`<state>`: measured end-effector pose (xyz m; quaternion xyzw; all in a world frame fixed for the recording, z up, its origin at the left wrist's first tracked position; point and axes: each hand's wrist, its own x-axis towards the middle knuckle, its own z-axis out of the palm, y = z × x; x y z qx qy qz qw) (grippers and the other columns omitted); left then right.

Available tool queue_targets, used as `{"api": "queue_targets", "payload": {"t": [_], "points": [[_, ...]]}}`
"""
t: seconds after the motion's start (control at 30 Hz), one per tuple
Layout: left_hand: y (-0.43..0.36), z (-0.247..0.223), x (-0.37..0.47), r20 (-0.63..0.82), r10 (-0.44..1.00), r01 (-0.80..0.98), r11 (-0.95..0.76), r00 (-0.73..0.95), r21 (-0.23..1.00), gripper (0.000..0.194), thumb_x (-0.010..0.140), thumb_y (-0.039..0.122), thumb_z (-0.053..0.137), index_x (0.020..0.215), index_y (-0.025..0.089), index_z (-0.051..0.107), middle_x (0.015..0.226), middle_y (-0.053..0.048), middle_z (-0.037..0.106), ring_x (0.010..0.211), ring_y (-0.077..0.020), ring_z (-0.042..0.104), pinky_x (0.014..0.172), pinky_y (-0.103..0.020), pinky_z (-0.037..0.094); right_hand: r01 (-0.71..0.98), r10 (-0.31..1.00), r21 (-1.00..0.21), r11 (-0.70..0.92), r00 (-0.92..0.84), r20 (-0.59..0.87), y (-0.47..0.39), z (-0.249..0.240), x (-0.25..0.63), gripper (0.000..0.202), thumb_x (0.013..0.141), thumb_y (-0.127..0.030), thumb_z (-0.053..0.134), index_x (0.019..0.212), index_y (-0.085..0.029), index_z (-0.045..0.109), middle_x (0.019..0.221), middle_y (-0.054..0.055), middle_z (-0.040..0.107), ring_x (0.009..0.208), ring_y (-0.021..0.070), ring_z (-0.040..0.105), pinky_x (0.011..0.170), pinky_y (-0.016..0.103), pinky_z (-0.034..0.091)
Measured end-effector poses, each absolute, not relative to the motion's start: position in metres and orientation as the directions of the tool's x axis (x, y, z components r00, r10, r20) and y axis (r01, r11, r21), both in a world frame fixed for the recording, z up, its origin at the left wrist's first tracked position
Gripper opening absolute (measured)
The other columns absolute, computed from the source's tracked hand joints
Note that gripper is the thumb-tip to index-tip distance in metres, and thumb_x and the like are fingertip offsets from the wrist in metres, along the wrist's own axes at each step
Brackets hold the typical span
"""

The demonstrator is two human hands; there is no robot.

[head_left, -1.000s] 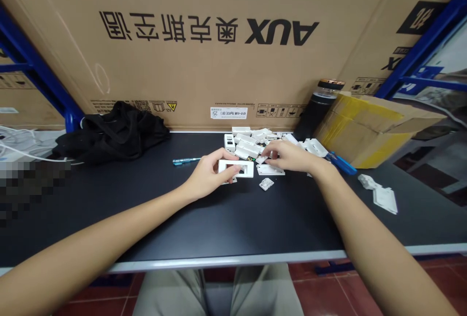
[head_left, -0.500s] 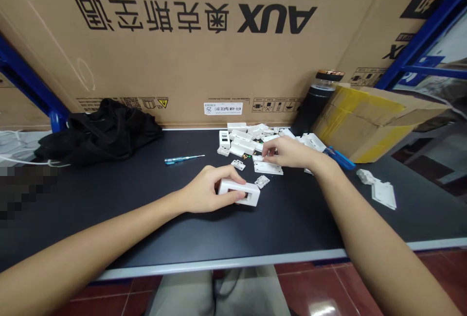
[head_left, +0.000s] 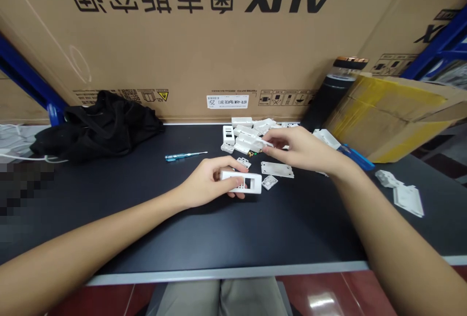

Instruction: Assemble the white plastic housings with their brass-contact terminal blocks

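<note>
My left hand is closed around a white plastic casing with a rectangular window and slots in its face, held just above the black tabletop. Between the fingertips of my right hand is a thin white plastic piece, at the edge of a pile of white plastic parts. Much of that piece is covered by the fingers or blends into the pile. A flat white plate lies below my right hand. Close to the casing are two small white parts, one to its right and another above it.
A blue screwdriver lies left of the pile, with black cloth farther left. Behind on the right stand a dark bottle and a taped carton, near a blue-handled tool. More white parts lie far right.
My left hand has turned the casing so its windowed face shows more. My right hand has lifted off the flat plate toward the pile, pinching a thin white piece. The view has shifted slightly.
</note>
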<state>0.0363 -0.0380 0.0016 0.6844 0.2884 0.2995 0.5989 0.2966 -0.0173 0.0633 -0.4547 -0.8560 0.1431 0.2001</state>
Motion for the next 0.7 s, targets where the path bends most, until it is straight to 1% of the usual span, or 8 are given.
{"api": "queue_targets", "payload": {"t": [0.07, 0.13, 0.2, 0.27, 0.4, 0.53, 0.6, 0.7], "points": [[-0.037, 0.003, 0.038, 0.026, 0.751, 0.012, -0.045, 0.659, 0.999, 0.029, 0.091, 0.034, 0.071, 0.110, 0.014, 0.064, 0.083, -0.007, 0.077, 0.075, -0.0197, 0.077, 0.066, -0.026, 0.060, 0.611, 0.817, -0.565, 0.555, -0.527, 0.234, -0.022, 0.067, 0.292, 0.026, 0.093, -0.038, 0.060, 0.102, -0.018, 0.074, 0.086, 0.004, 0.074, 0.075, 0.0179, 0.065, 0.065, 0.029, 0.049], [-0.037, 0.004, 0.040, 0.015, 0.751, -0.020, -0.003, 0.660, 1.000, 0.029, 0.090, 0.033, 0.073, 0.109, 0.014, 0.064, 0.086, -0.007, 0.077, 0.076, -0.0201, 0.078, 0.066, -0.026, 0.061, 0.517, 0.799, -0.643, 0.565, -0.538, 0.269, -0.026, 0.068, 0.288, 0.027, 0.092, -0.035, 0.063, 0.111, -0.020, 0.076, 0.095, 0.004, 0.077, 0.082, 0.0192, 0.070, 0.069, 0.029, 0.054], [-0.037, 0.005, 0.041, 0.016, 0.765, -0.056, 0.026, 0.644, 0.998, 0.031, 0.089, 0.035, 0.074, 0.109, 0.013, 0.064, 0.089, -0.008, 0.077, 0.077, -0.0206, 0.078, 0.067, -0.027, 0.062, 0.466, 0.775, -0.651, 0.599, -0.541, 0.326, -0.029, 0.070, 0.283, 0.024, 0.090, -0.030, 0.065, 0.110, -0.022, 0.078, 0.102, 0.004, 0.078, 0.090, 0.0210, 0.072, 0.075, 0.031, 0.057], [-0.036, 0.005, 0.042, 0.016, 0.791, -0.084, 0.045, 0.611, 0.995, 0.033, 0.088, 0.037, 0.075, 0.109, 0.013, 0.065, 0.091, -0.008, 0.077, 0.078, -0.0209, 0.078, 0.070, -0.028, 0.062, 0.428, 0.740, -0.631, 0.647, -0.551, 0.385, -0.031, 0.071, 0.279, 0.020, 0.089, -0.024, 0.066, 0.103, -0.025, 0.080, 0.104, 0.004, 0.078, 0.095, 0.0222, 0.072, 0.079, 0.033, 0.059], [-0.033, 0.003, 0.041, 0.031, 0.823, -0.142, 0.060, 0.567, 0.988, 0.036, 0.089, 0.041, 0.073, 0.114, 0.016, 0.066, 0.100, -0.008, 0.075, 0.085, -0.0214, 0.078, 0.074, -0.028, 0.061, 0.338, 0.695, -0.657, 0.674, -0.593, 0.408, -0.037, 0.076, 0.273, 0.024, 0.087, -0.016, 0.066, 0.101, -0.030, 0.080, 0.101, 0.003, 0.076, 0.091, 0.0197, 0.072, 0.075, 0.030, 0.061], [-0.031, 0.001, 0.037, 0.074, 0.816, -0.211, 0.060, 0.573, 0.976, 0.035, 0.091, 0.039, 0.072, 0.119, 0.019, 0.065, 0.112, -0.008, 0.074, 0.096, -0.0230, 0.077, 0.080, -0.028, 0.060, 0.264, 0.698, -0.722, 0.639, -0.594, 0.400, -0.041, 0.080, 0.272, 0.029, 0.090, -0.016, 0.065, 0.110, -0.032, 0.079, 0.109, 0.005, 0.069, 0.095, 0.0189, 0.069, 0.077, 0.030, 0.061], [-0.031, 0.001, 0.036, 0.110, 0.818, -0.238, 0.034, 0.564, 0.971, 0.033, 0.090, 0.036, 0.073, 0.117, 0.018, 0.065, 0.109, -0.008, 0.074, 0.094, -0.0224, 0.077, 0.080, -0.028, 0.060, 0.253, 0.718, -0.741, 0.623, -0.560, 0.413, -0.042, 0.080, 0.272, 0.026, 0.092, -0.019, 0.066, 0.110, -0.032, 0.078, 0.108, 0.006, 0.066, 0.094, 0.0184, 0.067, 0.076, 0.030, 0.061], [-0.031, 0.001, 0.033, 0.165, 0.820, -0.286, -0.001, 0.549, 0.958, 0.029, 0.089, 0.033, 0.074, 0.113, 0.017, 0.067, 0.102, -0.006, 0.075, 0.087, -0.0217, 0.077, 0.079, -0.031, 0.060, 0.204, 0.725, -0.755, 0.623, -0.514, 0.459, -0.041, 0.077, 0.270, 0.016, 0.090, -0.019, 0.070, 0.101, -0.028, 0.077, 0.103, 0.007, 0.063, 0.092, 0.0178, 0.067, 0.075, 0.030, 0.061]]}}
